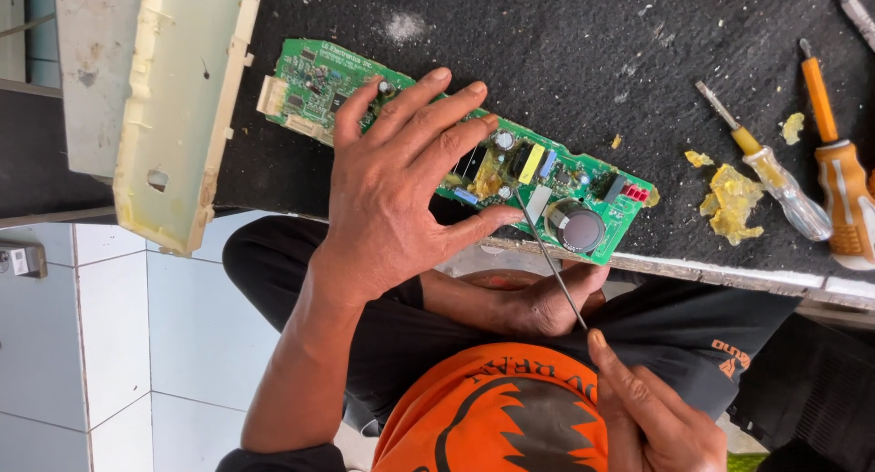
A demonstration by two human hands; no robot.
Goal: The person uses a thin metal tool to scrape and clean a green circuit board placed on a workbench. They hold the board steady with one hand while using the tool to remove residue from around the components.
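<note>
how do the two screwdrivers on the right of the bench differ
The clear-handled screwdriver has a see-through handle with a yellow collar; the orange-handled screwdriver has an opaque orange and white grip. The clear one lies slanted, tip toward the upper left, beside yellow crumbs; the orange one lies nearly straight up the picture with an orange shaft. Both rest untouched on the dark mat, away from both hands.

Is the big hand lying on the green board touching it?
Touching. The head view shows the left hand spread flat on the green circuit board, fingers pressing across its middle.
</note>
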